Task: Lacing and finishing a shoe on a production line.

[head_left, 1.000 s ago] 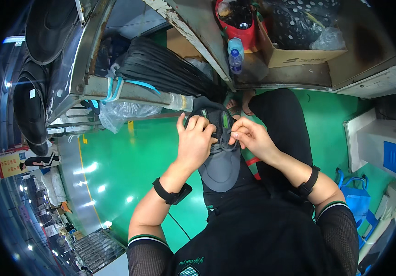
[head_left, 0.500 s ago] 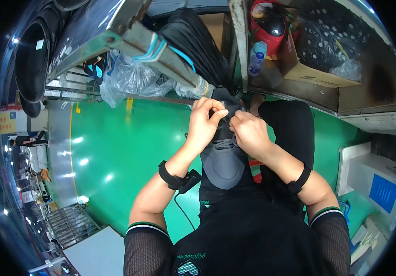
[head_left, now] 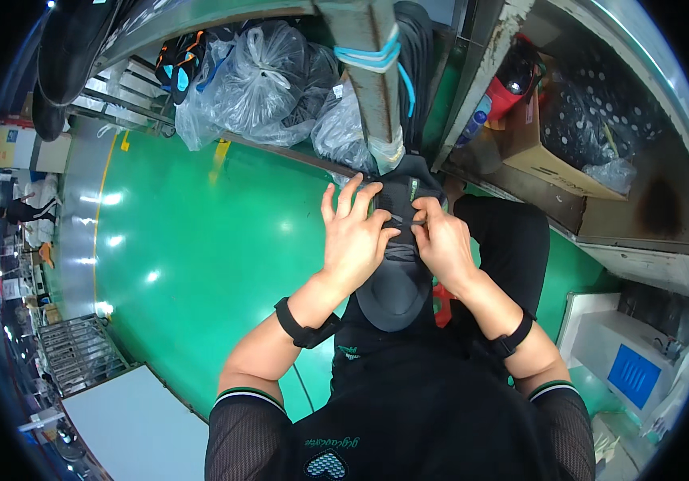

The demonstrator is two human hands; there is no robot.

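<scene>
A dark grey shoe (head_left: 392, 295) rests on my lap, its rounded toe toward me and its tongue and collar pointing away. Grey laces (head_left: 400, 252) cross its upper. Along the shoe's left side, my left hand (head_left: 352, 239) is open with fingers spread, the thumb and index tips apart beside the lacing. From the right, my right hand (head_left: 446, 243) pinches a shoelace between thumb and forefinger over the middle of the lacing. Part of the shoe's sides is hidden under both hands.
A rusty metal post (head_left: 364, 72) with blue ties stands just beyond the shoe. Clear plastic bags (head_left: 260, 76) lie on a low rack behind left. At right, a metal shelf holds a cardboard box (head_left: 557, 164) and a bottle (head_left: 473, 127). A grey-white box (head_left: 621, 341) stands lower right.
My view has shifted, bringing the post and bags more to the middle. My left hand has gone from a pinch to spread fingers; my right hand stays pinched at the lacing.
</scene>
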